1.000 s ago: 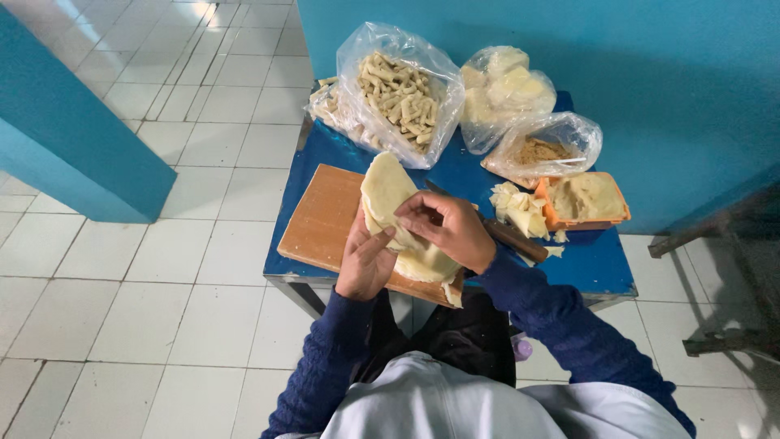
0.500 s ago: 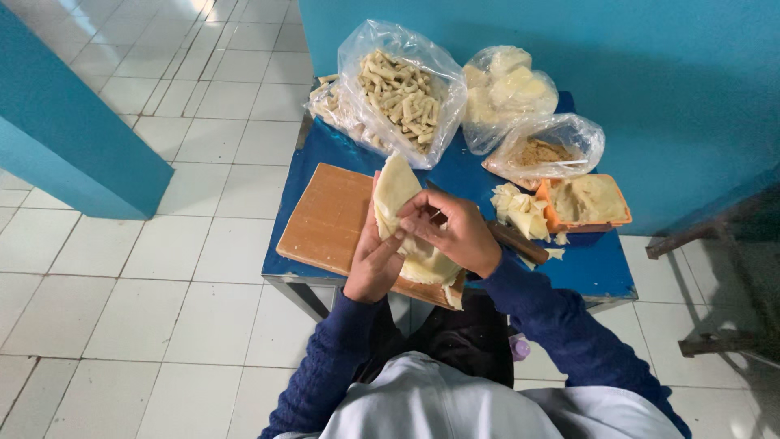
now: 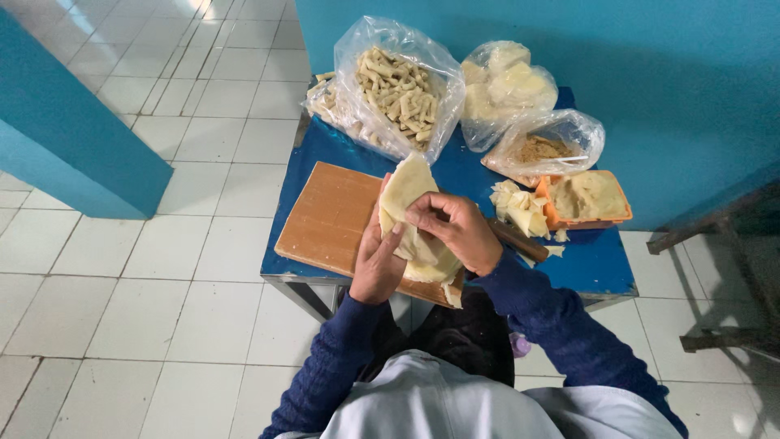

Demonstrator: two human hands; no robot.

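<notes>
At the frame's centre a pale dough sheet (image 3: 410, 215) is lifted over one wooden board (image 3: 329, 218), its upper part folding over. The left hand (image 3: 375, 264) supports it from below, fingers clasping its edge; the right hand (image 3: 457, 232) pinches its top. Folding seems in hand; pressing the fold closed would likely need even pressure. On the blue worktop (image 3: 597, 264): three plastic bags (image 3: 390, 85), one orange tray (image 3: 589, 199).

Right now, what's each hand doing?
Left hand: closed on the dough sheet's left edge.
Right hand: pinching the same dough sheet.
</notes>
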